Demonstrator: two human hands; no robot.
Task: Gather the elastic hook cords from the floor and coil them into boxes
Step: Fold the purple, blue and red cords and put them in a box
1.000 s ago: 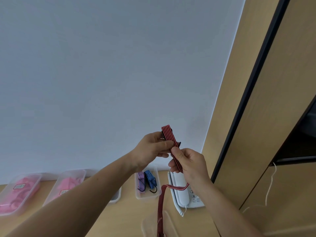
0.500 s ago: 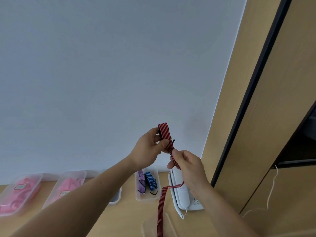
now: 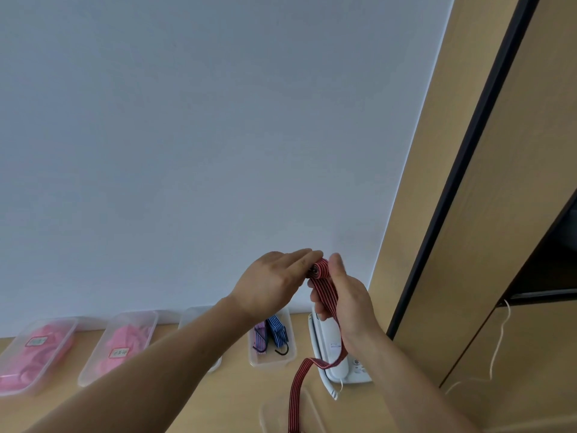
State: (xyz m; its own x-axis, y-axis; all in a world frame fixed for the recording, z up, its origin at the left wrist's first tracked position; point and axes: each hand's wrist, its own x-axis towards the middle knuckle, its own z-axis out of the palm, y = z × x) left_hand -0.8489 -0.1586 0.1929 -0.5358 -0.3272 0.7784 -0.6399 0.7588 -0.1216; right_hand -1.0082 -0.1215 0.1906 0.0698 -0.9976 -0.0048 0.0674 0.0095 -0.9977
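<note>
Since half a second back, both hands had dropped slightly and closed in. The folded bundle of the red striped cord (image 3: 320, 268) was now a tight roll, end-on to the camera, held mid-air above the surface (image 3: 231, 385).

- Left hand (image 3: 271, 285): fingers nearly straight across the top of the roll, thumb hidden, so a pinch couldn't be confirmed.
- Right hand (image 3: 349, 298): fingers curled round the strap just below the roll, thumb up beside it.
- The loose tail ran down past the right wrist and out of the bottom edge, crossing a clear box (image 3: 278, 414).

Handling: the cord looked light, soft and springy, and a flat elastic like this would likely unwind if released. Best hold is probably across the roll's faces, feeding the tail under light tension. The far hook was not in view.

Around: a small box (image 3: 271, 364) already held a blue cord (image 3: 278, 331) and a purple cord (image 3: 259, 335). A telephone (image 3: 338, 367) sat just beside it, directly under the tail, so its handset cord was a snag risk. Pink-filled boxes (image 3: 73, 323) sat well to the left. A white cable (image 3: 501, 335) hung at the right.
</note>
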